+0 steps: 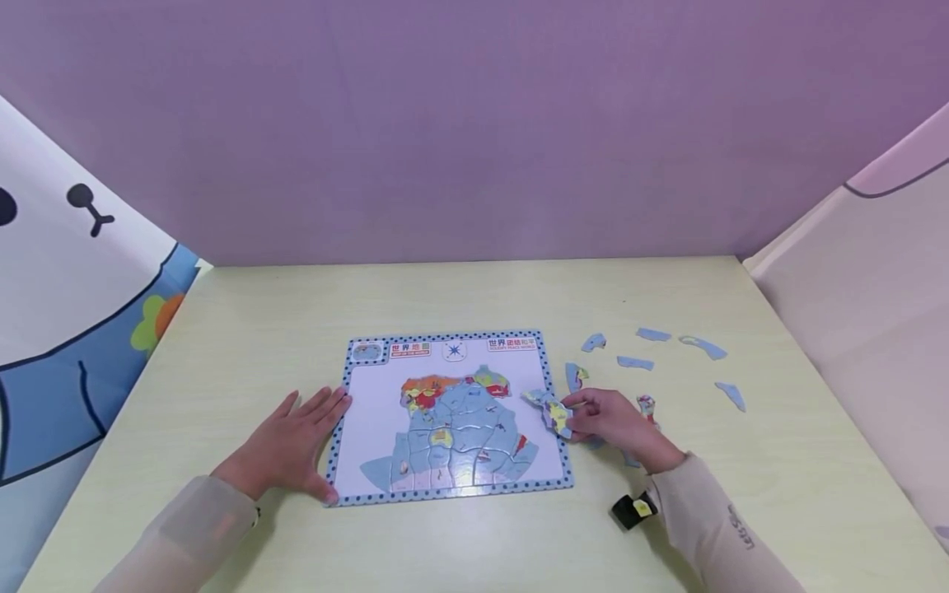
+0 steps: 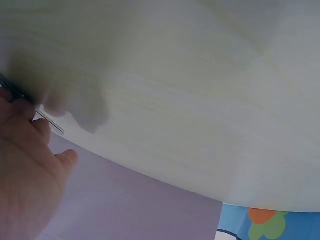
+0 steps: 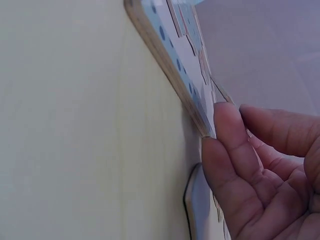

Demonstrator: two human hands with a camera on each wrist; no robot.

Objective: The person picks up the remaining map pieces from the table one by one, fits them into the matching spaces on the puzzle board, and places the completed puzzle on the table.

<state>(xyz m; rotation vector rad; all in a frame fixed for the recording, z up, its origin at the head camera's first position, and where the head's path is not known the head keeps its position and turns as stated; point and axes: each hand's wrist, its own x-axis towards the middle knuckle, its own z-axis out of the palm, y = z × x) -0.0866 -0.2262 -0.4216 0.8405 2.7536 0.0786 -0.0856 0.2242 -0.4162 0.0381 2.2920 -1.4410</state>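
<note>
A world map puzzle board [image 1: 371,416] with a dotted blue border lies on the table. Joined pieces [image 1: 463,424], mostly light blue, fill its lower middle, with orange and green land along their top. My left hand [image 1: 289,449] rests with fingers spread along the board's left edge, thumb at the near corner. Over the right border, my right hand [image 1: 611,420] pinches a blue and yellow puzzle piece [image 1: 556,416] between thumb and fingers. In the right wrist view the fingertips [image 3: 228,117] are right at the board's edge, and the thin piece shows only edge-on.
Several loose puzzle pieces [image 1: 635,362] lie scattered right of the board, some partly under my right hand. A small black block [image 1: 633,511] sits by the right sleeve. A purple wall [image 1: 474,132] stands behind the table [image 1: 282,305], with printed panels at both sides.
</note>
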